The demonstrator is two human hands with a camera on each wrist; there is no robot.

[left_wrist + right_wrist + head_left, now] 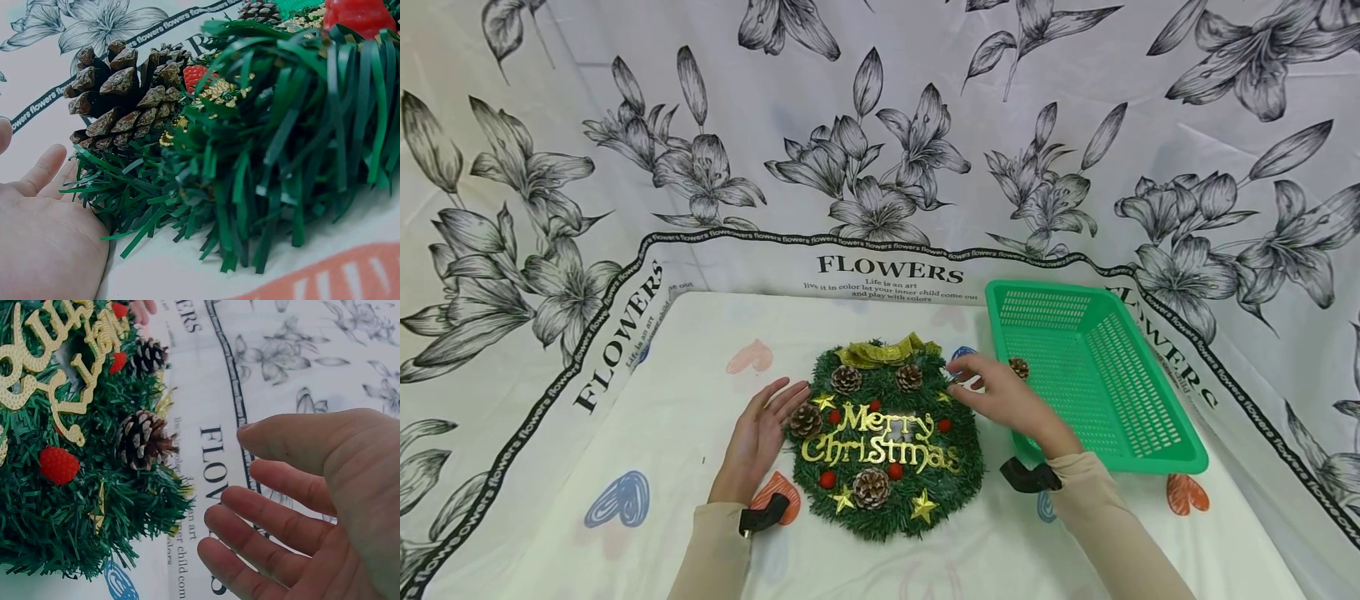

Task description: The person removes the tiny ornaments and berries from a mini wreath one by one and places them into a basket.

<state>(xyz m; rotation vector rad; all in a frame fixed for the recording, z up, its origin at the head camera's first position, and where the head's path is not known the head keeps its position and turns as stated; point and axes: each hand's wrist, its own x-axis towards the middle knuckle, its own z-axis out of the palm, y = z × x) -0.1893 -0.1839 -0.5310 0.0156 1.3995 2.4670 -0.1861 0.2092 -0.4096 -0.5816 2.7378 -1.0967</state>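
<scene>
A green tinsel Christmas wreath [887, 500] lies flat on the table, with gold "Merry Christmas" lettering [880, 450], pinecones [871, 489], red berries [827, 479], gold stars [922, 506] and a gold bow [887, 352] at its top. My left hand [756, 437] is at the wreath's left edge beside a pinecone [125, 94], palm facing it, fingers extended. At the upper right edge hovers my right hand [1003, 400], its fingers relaxed and apart from the wreath in the right wrist view, holding nothing.
A green plastic basket [1150, 454] stands to the right, with a small pinecone [1018, 367] by its left wall. The white tablecloth [677, 375] has printed hearts. Behind the table hangs a white curtain [737, 192] with black flowers.
</scene>
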